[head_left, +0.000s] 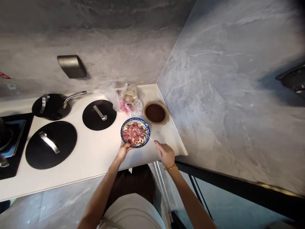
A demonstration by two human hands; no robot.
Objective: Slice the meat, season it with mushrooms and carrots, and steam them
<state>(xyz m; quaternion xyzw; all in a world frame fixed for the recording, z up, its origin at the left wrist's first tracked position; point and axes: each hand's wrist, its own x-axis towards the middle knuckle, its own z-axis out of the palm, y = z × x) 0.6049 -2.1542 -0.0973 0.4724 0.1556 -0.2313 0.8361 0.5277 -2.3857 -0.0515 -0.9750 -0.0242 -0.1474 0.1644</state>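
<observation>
A blue-and-white patterned bowl sits at the counter's front right, holding pinkish-red meat pieces mixed with pale, dark-edged slices that look like mushroom. My left hand grips the bowl's near left rim, thumb over the edge. In my right hand, closed and wearing a gold bracelet at the wrist, is the thin metal handle of a utensil. Its far end rests among the food on the bowl's right side. That end is partly buried, so whether it is a spoon or a fork is hard to see.
Behind the bowl lie crumpled clear plastic bags. A brown-filled round dish stands by the right wall. To the left are black lids with metal handles, a lidded saucepan and a gas stove. A raised lip edges the white counter.
</observation>
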